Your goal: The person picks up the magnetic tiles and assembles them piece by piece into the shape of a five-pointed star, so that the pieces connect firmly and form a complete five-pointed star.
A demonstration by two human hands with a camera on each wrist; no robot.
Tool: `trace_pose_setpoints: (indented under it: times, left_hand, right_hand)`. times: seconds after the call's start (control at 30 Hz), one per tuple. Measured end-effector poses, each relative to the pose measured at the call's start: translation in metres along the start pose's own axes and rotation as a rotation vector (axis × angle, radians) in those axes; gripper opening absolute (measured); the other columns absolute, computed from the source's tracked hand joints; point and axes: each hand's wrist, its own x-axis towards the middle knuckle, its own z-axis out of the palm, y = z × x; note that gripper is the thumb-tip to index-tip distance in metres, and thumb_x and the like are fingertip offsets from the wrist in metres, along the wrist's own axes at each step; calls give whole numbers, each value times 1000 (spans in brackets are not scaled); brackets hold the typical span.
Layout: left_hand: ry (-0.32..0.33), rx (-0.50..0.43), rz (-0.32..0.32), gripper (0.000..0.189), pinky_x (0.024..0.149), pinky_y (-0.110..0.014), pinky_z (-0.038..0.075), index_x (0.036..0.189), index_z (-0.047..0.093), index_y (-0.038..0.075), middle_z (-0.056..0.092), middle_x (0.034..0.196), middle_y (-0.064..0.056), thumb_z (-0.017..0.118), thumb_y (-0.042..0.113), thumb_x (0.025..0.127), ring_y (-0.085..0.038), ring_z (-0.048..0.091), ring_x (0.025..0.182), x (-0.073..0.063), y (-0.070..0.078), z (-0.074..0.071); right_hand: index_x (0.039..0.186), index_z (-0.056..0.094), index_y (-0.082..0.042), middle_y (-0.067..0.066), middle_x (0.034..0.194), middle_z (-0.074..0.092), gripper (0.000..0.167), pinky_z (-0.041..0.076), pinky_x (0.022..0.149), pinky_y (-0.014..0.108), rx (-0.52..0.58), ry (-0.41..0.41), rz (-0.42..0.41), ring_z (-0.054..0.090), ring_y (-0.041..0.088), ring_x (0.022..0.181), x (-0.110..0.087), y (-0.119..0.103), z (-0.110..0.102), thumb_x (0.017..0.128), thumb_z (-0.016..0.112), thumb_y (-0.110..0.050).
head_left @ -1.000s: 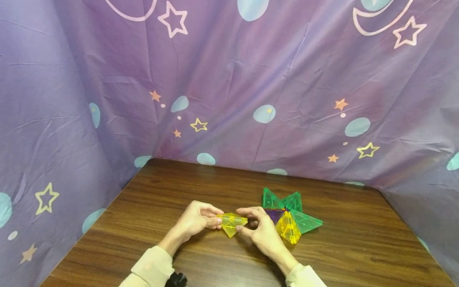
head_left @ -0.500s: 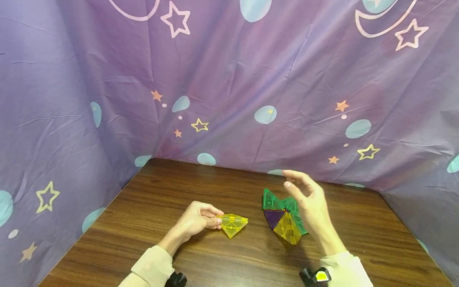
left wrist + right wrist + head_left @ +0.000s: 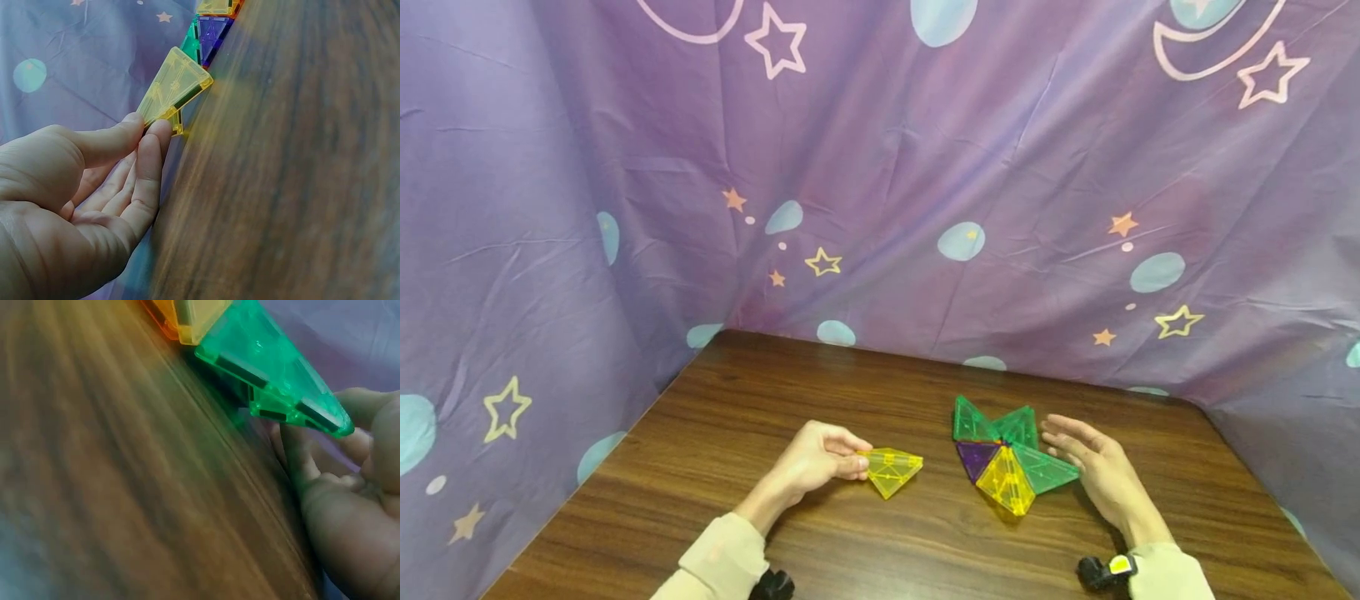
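Note:
My left hand (image 3: pixel 820 458) pinches the corner of a yellow magnetic tile piece (image 3: pixel 895 472) between thumb and fingers. In the left wrist view this yellow piece (image 3: pixel 175 84) shows a translucent triangular face tilted over the table. On the right lies a cluster of joined magnetic tiles, with a purple tile (image 3: pixel 976 458), a yellow part (image 3: pixel 1006 483) and several green triangles. My right hand (image 3: pixel 1108 479) is beside the cluster, fingers loosely extended. Its thumb and fingertips are right at the pointed end of the nearest green triangle (image 3: pixel 275 369).
Both hands work over a brown wood-grain table (image 3: pixel 850 550). Purple cloth (image 3: pixel 880 167) printed with stars and moons hangs behind it and along the sides. A black wrist device (image 3: pixel 1105 571) sits at the right cuff.
My right hand has let go of the yellow piece, lifted over the cluster and come down at its right side. The left hand has kept its hold with little movement.

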Motion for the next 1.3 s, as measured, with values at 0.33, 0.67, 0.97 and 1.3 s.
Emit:
trace_pose_setpoints:
  times: [0.33, 0.67, 0.97, 1.3]
  left_hand:
    - [8, -69, 11, 26, 87, -43, 69, 123, 74, -15, 81, 104, -28, 77, -9, 98, -26, 83, 87, 4, -3, 4]
    - [-36, -96, 41, 26, 86, -42, 69, 123, 75, -15, 81, 105, -28, 79, -8, 98, -23, 82, 85, 17, -3, 34]
    - [-36, -95, 28, 25, 87, -41, 69, 121, 77, -12, 82, 105, -23, 79, -6, 97, -25, 82, 88, 19, -7, 42]
    - [-22, -84, 36, 27, 83, -39, 69, 122, 79, -9, 82, 101, -20, 81, -5, 95, -22, 81, 87, 22, -6, 50]
  right_hand:
    - [158, 42, 19, -6, 143, 72, 49, 54, 106, 19, -46, -119, 22, 70, 7, 128, 1, 10, 5, 117, 53, -7]
    - [171, 29, 3, 3, 147, 66, 62, 59, 105, 29, -41, -206, 51, 72, 16, 122, 0, 6, 12, 115, 55, -2]
    - [169, 34, 4, 20, 139, 68, 63, 59, 106, 29, -129, -217, 120, 72, 16, 121, 2, 7, 17, 113, 62, -7]
    - [170, 35, 2, 15, 130, 57, 62, 59, 107, 34, -74, -301, 177, 68, 19, 117, 2, 1, 24, 114, 59, -6]
